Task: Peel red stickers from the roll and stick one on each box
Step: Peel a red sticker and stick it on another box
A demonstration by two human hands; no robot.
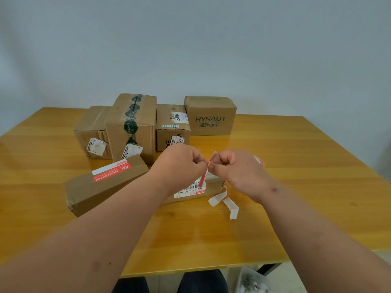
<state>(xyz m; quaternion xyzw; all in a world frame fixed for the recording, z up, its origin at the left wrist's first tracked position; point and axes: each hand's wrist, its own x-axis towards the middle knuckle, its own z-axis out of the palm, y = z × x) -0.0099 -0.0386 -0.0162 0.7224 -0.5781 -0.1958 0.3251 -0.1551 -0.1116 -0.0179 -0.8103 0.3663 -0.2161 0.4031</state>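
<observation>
Both hands, left hand (182, 163) and right hand (237, 168), pinched a thin glossy red sticker (203, 176) above a flat cardboard box (213, 185) on the wooden table (296, 187)

Both forearms are bare, no sleeves showing; dark trousers (203, 281) cover the knees below the surface edge.

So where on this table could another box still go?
Bare wood lies right of the brown HYNAUT cardboard box, along the near edge of the yellow wooden table, and left of the long flat cardboard box. The middle back is crowded with boxes.
</observation>
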